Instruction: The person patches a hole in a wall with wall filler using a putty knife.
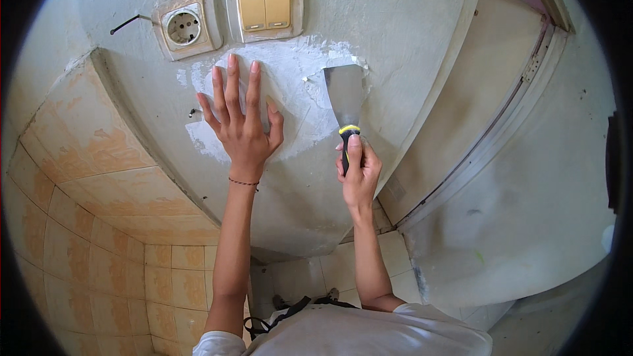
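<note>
My left hand (244, 120) lies flat on the wall, fingers spread, over the left part of a white filler patch (297, 92). In my right hand (359, 173) is a putty knife (345, 94), gripped by its black and yellow handle with the thumb on top. Its wide metal blade points up and rests against the right side of the patch, where small white crumbs (358, 61) sit along the blade's top edge. The patch looks uneven, with ragged edges. Part of it is hidden beneath my left hand.
Above the patch are a wall socket (183, 27) and a yellowish double light switch (264, 8). A nail (130, 24) sticks out left of the socket; a screw (193, 113) is near my left fingers. Orange-patterned tiles (99, 118) run at left, a door (461, 99) at right.
</note>
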Available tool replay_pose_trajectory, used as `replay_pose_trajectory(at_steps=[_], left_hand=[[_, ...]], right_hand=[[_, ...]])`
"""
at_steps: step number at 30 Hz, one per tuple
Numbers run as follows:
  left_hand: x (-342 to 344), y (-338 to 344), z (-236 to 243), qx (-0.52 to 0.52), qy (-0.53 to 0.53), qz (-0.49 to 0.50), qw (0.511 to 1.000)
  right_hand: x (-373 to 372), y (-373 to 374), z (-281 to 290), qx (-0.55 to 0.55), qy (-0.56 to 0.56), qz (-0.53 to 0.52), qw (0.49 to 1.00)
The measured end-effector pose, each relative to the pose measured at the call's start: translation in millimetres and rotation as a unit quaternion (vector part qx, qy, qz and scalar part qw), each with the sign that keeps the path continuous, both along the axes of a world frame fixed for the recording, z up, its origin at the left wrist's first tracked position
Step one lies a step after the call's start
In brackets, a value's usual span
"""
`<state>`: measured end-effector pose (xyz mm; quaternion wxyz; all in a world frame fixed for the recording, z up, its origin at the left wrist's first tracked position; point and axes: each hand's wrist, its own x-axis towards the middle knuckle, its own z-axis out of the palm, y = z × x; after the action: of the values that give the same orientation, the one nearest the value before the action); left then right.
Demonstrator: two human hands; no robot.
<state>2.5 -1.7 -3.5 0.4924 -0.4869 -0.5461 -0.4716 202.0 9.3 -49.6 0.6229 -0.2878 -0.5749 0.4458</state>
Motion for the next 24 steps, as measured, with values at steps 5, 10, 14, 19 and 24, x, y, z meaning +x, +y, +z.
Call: replay_pose_trajectory(at_steps=[5,10,14,19,24], left_hand=[[0.9,-0.6,0.4,-0.003,0.000,0.003,1.000],[0.9,-0.7,0.3,-0.003,0.001,0.007,1.000],[0.1,-0.8,0.9,0.004,0.005,0.006,1.000],[0.6,-0.1,-0.1,-0.004,0.001,0.006,1.000],[0.0,-1.3,0.9,-0.003,-0.002,0.004,1.000]], right_hand=[[-3.3,0.3,-1.6,0.003,0.002,0.021,1.000],[-4.2,2.3,5.0,0.002,0.020,0.020,1.000],[-3.8,1.6,0.5,0.018,0.012,0.018,1.000],[-1.5,0.0,1.1,0.009,0.018,0.015,1.000],[-5.2,0.6,15.1,0.008,0.026,0.002,1.000]])
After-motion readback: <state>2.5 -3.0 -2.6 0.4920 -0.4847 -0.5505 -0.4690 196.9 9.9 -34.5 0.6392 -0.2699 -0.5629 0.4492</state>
